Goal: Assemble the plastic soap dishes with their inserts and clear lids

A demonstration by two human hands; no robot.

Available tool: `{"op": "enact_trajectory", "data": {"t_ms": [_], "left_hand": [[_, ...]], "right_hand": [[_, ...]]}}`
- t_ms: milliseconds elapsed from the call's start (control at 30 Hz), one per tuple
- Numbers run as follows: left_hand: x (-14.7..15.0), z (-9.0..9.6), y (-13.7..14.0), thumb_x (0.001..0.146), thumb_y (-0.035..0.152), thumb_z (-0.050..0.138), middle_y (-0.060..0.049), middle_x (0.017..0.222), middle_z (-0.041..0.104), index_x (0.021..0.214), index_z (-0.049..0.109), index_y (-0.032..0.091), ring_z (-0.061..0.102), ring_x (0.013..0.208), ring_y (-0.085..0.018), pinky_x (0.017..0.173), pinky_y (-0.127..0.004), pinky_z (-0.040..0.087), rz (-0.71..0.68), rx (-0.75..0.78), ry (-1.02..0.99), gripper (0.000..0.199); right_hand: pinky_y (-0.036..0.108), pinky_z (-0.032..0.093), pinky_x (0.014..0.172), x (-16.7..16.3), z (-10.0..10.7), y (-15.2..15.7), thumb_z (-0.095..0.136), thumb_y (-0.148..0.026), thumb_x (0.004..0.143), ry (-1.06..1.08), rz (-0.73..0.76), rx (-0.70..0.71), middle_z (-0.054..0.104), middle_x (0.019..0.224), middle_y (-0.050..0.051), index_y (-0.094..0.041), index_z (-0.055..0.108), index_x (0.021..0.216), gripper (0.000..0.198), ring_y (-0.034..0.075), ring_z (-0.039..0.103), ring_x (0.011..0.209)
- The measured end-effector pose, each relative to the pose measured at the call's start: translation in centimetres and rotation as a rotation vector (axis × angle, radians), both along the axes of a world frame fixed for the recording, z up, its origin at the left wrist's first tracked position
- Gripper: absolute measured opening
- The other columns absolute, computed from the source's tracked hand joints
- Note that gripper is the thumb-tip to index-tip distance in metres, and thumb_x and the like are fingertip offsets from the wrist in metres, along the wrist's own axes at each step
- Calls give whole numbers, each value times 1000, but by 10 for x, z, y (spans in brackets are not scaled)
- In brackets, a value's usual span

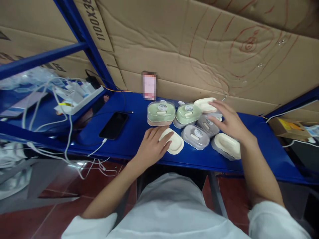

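Cream tray [176, 145] partly hidden by left fingers [167, 136] (spread); right fingers [225, 109] wide, contact unclear.

Containers [194, 134] grouped on a bench [134, 136].
Left of the group lies a phone [114, 126]; a second phone [149, 85] stands behind, before the cardboard [174, 63]. A power strip [84, 102] sits farther left; a carton [281, 131], far right.
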State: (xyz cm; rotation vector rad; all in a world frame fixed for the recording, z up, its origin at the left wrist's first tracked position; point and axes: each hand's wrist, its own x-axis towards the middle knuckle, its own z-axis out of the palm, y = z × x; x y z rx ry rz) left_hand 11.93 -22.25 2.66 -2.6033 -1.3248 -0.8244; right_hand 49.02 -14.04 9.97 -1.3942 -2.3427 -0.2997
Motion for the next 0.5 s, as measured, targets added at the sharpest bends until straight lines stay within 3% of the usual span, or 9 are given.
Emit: {"op": "enact_trajectory", "data": {"t_ms": [133, 233, 400, 500], "left_hand": [[-4, 12, 26, 106, 32, 54, -15, 156, 59, 147, 62, 30, 53, 148, -34, 124, -62, 36, 55, 52, -6, 41], [-9, 14, 45, 107, 35, 55, -16, 161, 54, 150, 60, 30, 49, 151, -36, 127, -65, 30, 63, 76, 30, 43], [-22, 16, 79, 103, 40, 63, -15, 167, 48, 157, 53, 34, 44, 155, -39, 130, -69, 22, 64, 57, 96, 54], [-29, 11, 97, 102, 44, 65, -17, 168, 46, 157, 52, 33, 42, 157, -40, 129, -69, 27, 60, -9, 135, 58]], "right_hand": [[53, 49, 118, -79, 16, 134, 69, -59, 96, 93, 343, -397, 57, 161, 7, -30, 49, 161, 73, 30, 58, 141], [50, 45, 123, -128, 8, 199, 80, -49, 88, -5, 453, -590, 55, 163, 9, -22, 51, 159, 81, 29, 56, 145], [50, 41, 125, -150, -21, 231, 84, -47, 84, -253, 478, -644, 48, 167, 15, -20, 43, 165, 95, 32, 52, 150], [55, 42, 123, -143, -38, 234, 81, -57, 86, -335, 522, -622, 38, 174, 15, -27, 34, 169, 100, 35, 48, 152]]}}
